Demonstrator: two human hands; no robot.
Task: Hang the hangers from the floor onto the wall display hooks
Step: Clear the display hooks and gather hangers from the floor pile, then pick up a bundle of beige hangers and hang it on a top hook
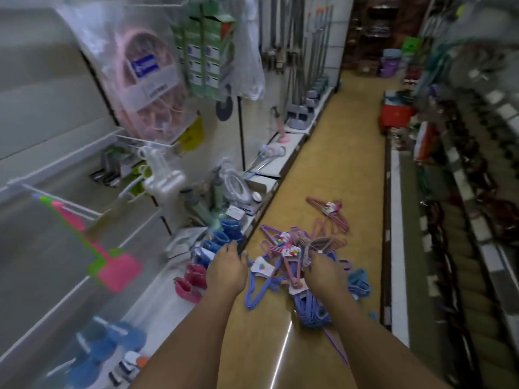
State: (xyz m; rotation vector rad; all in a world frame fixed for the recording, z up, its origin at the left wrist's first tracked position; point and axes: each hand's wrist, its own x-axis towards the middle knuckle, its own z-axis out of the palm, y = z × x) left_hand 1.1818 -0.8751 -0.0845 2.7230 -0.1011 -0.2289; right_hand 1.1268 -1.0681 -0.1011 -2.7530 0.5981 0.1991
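Hangers (283, 265) on floor (331, 175), white tags (262, 267) w/ colour dots, text unreadable.

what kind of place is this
Most likely a household-goods shop aisle. Packaged goods hang on a white wall display, mops stand in a row further along, and bundled hangers with retail tags lie on the floor.

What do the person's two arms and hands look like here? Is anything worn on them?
Both forearms are bare as far as the picture shows: no sleeves come into view. The left hand and the right hand have no gloves. I see no watch, bracelet or ring, though blur hides fine detail.
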